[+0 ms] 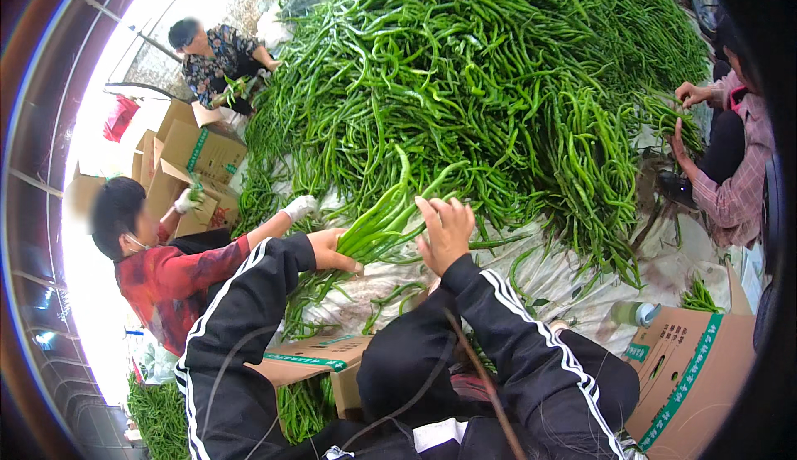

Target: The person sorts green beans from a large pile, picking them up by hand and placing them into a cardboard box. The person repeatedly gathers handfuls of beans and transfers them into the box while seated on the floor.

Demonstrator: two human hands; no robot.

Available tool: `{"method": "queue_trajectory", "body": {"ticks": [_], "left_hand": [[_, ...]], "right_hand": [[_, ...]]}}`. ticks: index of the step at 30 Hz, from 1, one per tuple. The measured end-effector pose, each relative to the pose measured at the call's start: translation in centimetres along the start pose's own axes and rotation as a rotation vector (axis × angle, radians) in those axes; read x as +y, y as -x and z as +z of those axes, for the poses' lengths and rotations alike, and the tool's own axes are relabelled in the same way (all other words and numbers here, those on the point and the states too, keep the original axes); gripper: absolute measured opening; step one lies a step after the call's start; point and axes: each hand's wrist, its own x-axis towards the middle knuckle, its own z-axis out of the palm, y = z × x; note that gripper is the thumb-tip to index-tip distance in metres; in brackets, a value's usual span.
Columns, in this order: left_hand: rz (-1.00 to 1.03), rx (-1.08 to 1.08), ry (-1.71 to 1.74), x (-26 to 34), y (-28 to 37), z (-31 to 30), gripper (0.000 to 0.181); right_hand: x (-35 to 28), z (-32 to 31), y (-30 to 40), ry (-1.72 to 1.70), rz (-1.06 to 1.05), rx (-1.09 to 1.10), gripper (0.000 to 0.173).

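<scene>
A bunch of long green chili peppers (377,223) lies in my left hand (330,251), which grips it near its lower end. The tips of the bunch point up and to the right. My right hand (447,229) is raised at the right side of the bunch, its fingers spread a little; the fingertips are by the upper peppers, and whether they pinch one is unclear. Just beyond both hands rises a large heap of the same peppers (473,86). Loose peppers (398,298) are scattered on the pale sheet (498,273) under my hands.
A cardboard box with peppers (345,391) stands by my knees, and another printed carton (679,366) at right, near a bottle (632,313). Co-workers sit around the heap: one in red (180,279) close at left, one in florals (215,61), one in pink (735,180). More cartons (205,155) stand at left.
</scene>
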Motion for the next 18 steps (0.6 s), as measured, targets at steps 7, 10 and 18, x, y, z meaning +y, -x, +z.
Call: {"method": "queue_trajectory", "body": {"ticks": [7,10,18], "left_hand": [[0.1,0.02,-0.156,8.2,1.3,1.2,0.045],[0.226,-0.004,-0.176,10.3,1.0,1.9,0.049],[0.45,-0.017,0.182,17.0,-1.0,6.2,0.042]], "right_hand": [[-0.8,-10.4,-4.7,0.402,-0.502,-0.016,0.005],[0.3,-15.1,-5.7,0.488,-0.505,-0.009,0.007],[5.0,-31.9,-2.7,0.481,-0.034,0.293,0.014]]}}
